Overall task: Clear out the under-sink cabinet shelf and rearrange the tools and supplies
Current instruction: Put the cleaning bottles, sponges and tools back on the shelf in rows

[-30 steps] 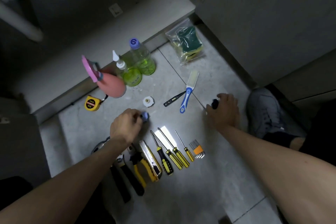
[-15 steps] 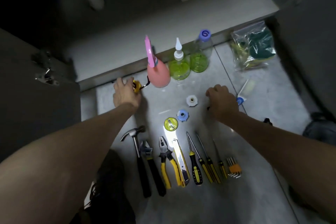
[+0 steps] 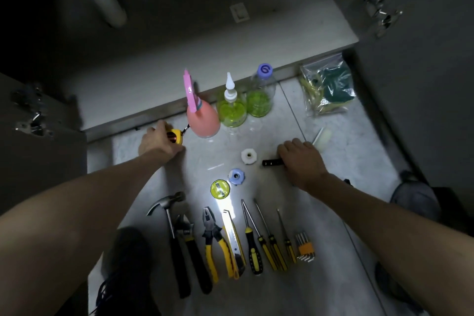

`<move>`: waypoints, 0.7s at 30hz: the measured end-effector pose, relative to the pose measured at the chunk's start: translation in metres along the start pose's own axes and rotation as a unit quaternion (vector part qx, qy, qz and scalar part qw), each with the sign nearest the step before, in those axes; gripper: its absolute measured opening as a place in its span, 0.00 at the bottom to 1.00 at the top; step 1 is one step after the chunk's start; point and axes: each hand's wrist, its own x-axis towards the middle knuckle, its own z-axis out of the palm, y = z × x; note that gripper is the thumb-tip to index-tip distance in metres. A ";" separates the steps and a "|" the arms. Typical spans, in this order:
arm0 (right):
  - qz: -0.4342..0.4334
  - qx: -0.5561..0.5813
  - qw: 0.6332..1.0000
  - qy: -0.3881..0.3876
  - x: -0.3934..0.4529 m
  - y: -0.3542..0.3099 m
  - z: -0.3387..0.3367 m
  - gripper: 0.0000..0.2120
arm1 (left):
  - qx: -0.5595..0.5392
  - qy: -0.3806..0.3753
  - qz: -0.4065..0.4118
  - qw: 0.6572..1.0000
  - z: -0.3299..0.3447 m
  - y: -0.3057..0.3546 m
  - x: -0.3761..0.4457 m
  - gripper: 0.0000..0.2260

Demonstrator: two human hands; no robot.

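1. One head-worn wide-angle view looks forward and steeply down at a tiled floor (image 3: pixel 295 290).
2. It faces the open cabinet shelf (image 3: pixel 179 79) at frame top.
3. It sits close: both forearms enter from the bottom corners.

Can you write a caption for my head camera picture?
Left hand grabs the yellow tape measure beside floor tools.

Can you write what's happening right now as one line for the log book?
left hand: gripping yellow tape measure | right hand: on black-handled tool | shelf: bare | tools: lined up on floor
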 end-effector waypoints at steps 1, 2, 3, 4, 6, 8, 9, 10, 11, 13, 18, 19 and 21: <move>0.010 0.026 1.000 0.014 -0.002 -0.001 -0.002 0.10 | -0.002 -0.006 0.001 1.000 0.000 0.001 -0.001 0.30; 0.029 0.067 0.997 0.021 -0.004 -0.003 -0.004 0.09 | -0.005 -0.009 0.001 1.000 0.001 0.001 -0.005 0.30; 0.056 0.121 0.991 0.028 -0.008 -0.004 -0.005 0.09 | -0.012 -0.008 -0.003 1.000 0.002 0.002 -0.010 0.28; 0.087 0.177 0.980 0.038 -0.011 -0.006 -0.006 0.09 | -0.019 -0.002 -0.007 1.000 0.003 0.001 -0.016 0.26; 0.157 0.266 0.950 0.049 -0.018 -0.009 -0.008 0.10 | -0.021 -0.003 -0.009 1.000 0.003 0.002 -0.029 0.23; 0.200 0.314 0.927 0.041 -0.027 -0.011 -0.010 0.10 | -0.021 -0.014 -0.010 1.000 0.003 -0.001 -0.044 0.22; 0.211 0.328 0.920 0.036 -0.033 -0.011 -0.010 0.11 | -0.026 -0.010 -0.013 1.000 0.002 -0.002 -0.051 0.23; 0.216 0.337 0.916 0.032 -0.039 -0.012 -0.009 0.11 | -0.038 -0.001 -0.019 0.999 0.001 -0.003 -0.060 0.23; 0.218 0.344 0.913 0.029 -0.045 -0.012 -0.007 0.12 | -0.061 0.014 -0.027 0.998 0.000 -0.003 -0.070 0.24; 0.217 0.358 0.908 0.025 -0.058 -0.012 -0.003 0.11 | -0.112 0.051 -0.020 0.992 -0.001 -0.001 -0.094 0.27; 0.206 0.387 0.899 -0.017 -0.096 -0.012 0.009 0.10 | -0.093 0.050 0.131 0.986 -0.003 0.001 -0.169 0.32; 0.209 0.392 0.895 -0.029 -0.106 -0.012 0.013 0.11 | -0.072 0.031 0.189 0.979 -0.001 0.002 -0.181 0.30; 0.232 0.393 0.888 -0.054 -0.123 -0.010 0.021 0.10 | -0.028 -0.023 0.301 0.953 0.005 0.010 -0.198 0.30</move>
